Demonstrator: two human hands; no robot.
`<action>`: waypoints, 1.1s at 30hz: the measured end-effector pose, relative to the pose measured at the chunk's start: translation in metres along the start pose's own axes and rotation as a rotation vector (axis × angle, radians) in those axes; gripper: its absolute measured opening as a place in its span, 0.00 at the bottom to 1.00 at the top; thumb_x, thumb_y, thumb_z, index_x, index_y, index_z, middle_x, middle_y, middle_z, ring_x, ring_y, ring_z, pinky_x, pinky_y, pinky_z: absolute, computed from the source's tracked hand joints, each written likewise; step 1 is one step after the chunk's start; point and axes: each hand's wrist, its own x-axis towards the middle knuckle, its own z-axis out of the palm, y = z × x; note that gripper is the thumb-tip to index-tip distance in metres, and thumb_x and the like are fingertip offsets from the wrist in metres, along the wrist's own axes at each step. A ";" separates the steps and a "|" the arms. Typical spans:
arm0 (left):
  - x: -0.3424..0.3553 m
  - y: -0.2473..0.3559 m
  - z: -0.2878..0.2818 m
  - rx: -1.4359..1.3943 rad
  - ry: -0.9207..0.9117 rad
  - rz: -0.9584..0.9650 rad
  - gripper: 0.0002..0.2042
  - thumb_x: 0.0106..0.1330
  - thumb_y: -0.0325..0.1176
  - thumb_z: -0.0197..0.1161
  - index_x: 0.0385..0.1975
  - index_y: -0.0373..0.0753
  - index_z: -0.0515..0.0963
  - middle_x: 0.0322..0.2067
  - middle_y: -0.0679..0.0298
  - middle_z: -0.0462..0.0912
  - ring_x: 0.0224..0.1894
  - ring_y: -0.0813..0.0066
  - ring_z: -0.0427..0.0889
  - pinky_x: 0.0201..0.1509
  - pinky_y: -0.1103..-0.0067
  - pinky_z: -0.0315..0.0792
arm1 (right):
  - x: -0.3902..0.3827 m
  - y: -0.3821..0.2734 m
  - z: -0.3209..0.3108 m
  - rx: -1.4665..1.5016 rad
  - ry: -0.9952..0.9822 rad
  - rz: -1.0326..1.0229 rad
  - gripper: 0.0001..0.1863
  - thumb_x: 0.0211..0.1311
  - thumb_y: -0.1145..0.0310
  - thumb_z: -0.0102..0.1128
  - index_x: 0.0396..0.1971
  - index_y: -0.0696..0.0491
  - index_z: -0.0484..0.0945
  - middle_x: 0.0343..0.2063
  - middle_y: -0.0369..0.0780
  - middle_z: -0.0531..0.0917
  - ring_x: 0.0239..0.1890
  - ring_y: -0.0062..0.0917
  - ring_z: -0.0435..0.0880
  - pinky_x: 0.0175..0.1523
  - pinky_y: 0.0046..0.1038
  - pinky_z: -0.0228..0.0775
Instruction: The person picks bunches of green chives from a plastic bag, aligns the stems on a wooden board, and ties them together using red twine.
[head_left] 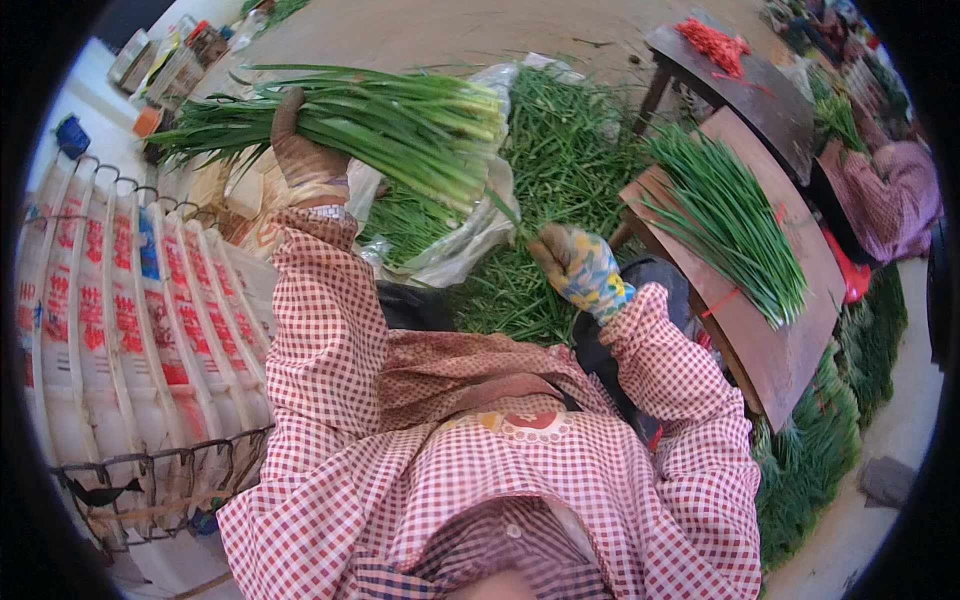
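My left hand (303, 150), in a brown glove, is closed round a thick bunch of chives (420, 115), held up at the upper left. Its pale stem ends point right and its green leaf tips point left. My right hand (575, 262), in a worn glove with a blue and yellow cuff, is lower and to the right, its fingers curled together. A thin green strand (503, 205) runs from beneath the bunch to these fingers. Below the bunch lies a plastic sheet (470, 245) with more chives on it. A heap of loose green leaves (565, 140) spreads beyond my right hand.
At my right, a wooden board (735, 345) bears a laid-out chive bundle (735, 225). Behind it, red ties (712, 45) lie on a dark table (775, 105). A wire-framed crate (150, 330) lined with white printed sacking stands at my left. Another person (895, 200) sits at the far right.
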 end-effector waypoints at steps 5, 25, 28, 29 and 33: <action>0.026 0.012 -0.006 -0.036 0.127 0.116 0.17 0.56 0.37 0.64 0.43 0.34 0.77 0.44 0.52 0.81 0.45 0.55 0.80 0.55 0.62 0.74 | 0.004 0.030 0.024 -0.368 -0.692 0.326 0.38 0.56 0.45 0.63 0.62 0.50 0.67 0.59 0.52 0.70 0.63 0.46 0.68 0.65 0.40 0.63; -0.015 -0.034 -0.053 -0.632 -0.384 -0.069 0.21 0.65 0.42 0.58 0.55 0.39 0.73 0.43 0.65 0.81 0.49 0.69 0.77 0.63 0.62 0.66 | 0.004 -0.045 -0.053 0.298 0.084 0.017 0.35 0.52 0.62 0.73 0.59 0.56 0.68 0.48 0.44 0.77 0.49 0.31 0.78 0.52 0.32 0.74; -0.022 -0.050 -0.046 -0.747 -0.544 -0.164 0.26 0.65 0.42 0.59 0.61 0.39 0.68 0.47 0.68 0.80 0.52 0.71 0.75 0.65 0.62 0.62 | 0.032 -0.059 -0.052 0.382 0.403 -0.252 0.24 0.56 0.68 0.71 0.52 0.54 0.74 0.39 0.39 0.80 0.39 0.25 0.81 0.40 0.26 0.76; -0.023 -0.053 -0.040 -0.711 -0.572 -0.144 0.26 0.64 0.42 0.60 0.61 0.39 0.68 0.47 0.68 0.80 0.52 0.71 0.75 0.65 0.61 0.62 | 0.030 -0.058 -0.054 0.379 0.371 -0.277 0.21 0.57 0.67 0.70 0.50 0.54 0.75 0.36 0.38 0.81 0.37 0.25 0.82 0.39 0.26 0.75; -0.037 -0.062 -0.032 -0.730 -0.636 -0.186 0.27 0.64 0.42 0.61 0.62 0.40 0.68 0.46 0.67 0.80 0.52 0.72 0.75 0.64 0.63 0.63 | 0.024 -0.048 -0.055 0.333 0.270 -0.269 0.12 0.60 0.68 0.67 0.42 0.54 0.78 0.29 0.37 0.82 0.30 0.24 0.82 0.35 0.26 0.74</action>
